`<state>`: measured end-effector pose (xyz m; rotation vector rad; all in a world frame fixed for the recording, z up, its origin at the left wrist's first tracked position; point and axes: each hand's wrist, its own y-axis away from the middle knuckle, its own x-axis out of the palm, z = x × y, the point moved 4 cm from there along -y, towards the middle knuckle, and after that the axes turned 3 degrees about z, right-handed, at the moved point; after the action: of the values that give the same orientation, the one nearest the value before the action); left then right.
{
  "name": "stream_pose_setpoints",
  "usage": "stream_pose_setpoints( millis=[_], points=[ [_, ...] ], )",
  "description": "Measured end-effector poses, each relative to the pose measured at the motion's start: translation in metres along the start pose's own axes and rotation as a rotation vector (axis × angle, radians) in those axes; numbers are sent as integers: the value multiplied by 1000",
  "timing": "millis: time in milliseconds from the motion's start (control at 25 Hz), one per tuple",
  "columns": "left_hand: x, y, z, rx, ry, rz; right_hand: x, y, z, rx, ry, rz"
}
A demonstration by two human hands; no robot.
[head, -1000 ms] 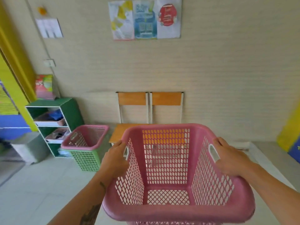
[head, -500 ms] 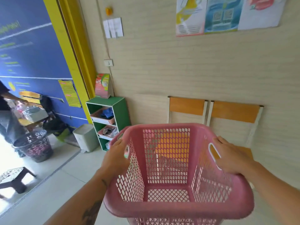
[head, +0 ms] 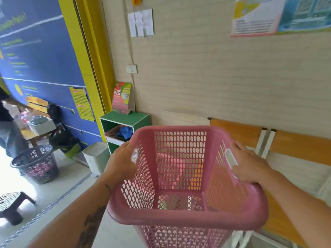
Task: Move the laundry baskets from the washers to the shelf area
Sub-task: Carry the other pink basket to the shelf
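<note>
1. Pink laundry basket (head: 180,178) is held up in front of me, empty, its rim level.
2. My left hand (head: 121,162) grips its left handle; my right hand (head: 250,167) grips the right.
3. Beyond the basket's left corner stands the green shelf (head: 125,122).
4. Farther left of the basket sits a grey basket (head: 35,163).

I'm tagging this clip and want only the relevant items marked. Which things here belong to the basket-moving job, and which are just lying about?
Part of the job:
- pink laundry basket, empty
- left hand and right hand, gripping its rim by the handle slots
- green shelf unit

Just lying about:
- grey basket on the floor
- white bin
- black stool
- wooden chairs
</note>
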<state>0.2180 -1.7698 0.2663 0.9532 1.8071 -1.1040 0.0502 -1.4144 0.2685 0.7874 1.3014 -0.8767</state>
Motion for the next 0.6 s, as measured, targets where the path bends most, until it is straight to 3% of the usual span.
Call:
stream_pose_setpoints(
  millis=[240, 600],
  points=[
    [5, -131, 84, 170, -35, 28, 17, -101, 66, 122, -28, 4],
    [48, -289, 165, 258, -11, 125, 56, -229, 115, 248, -89, -2]
  ],
)
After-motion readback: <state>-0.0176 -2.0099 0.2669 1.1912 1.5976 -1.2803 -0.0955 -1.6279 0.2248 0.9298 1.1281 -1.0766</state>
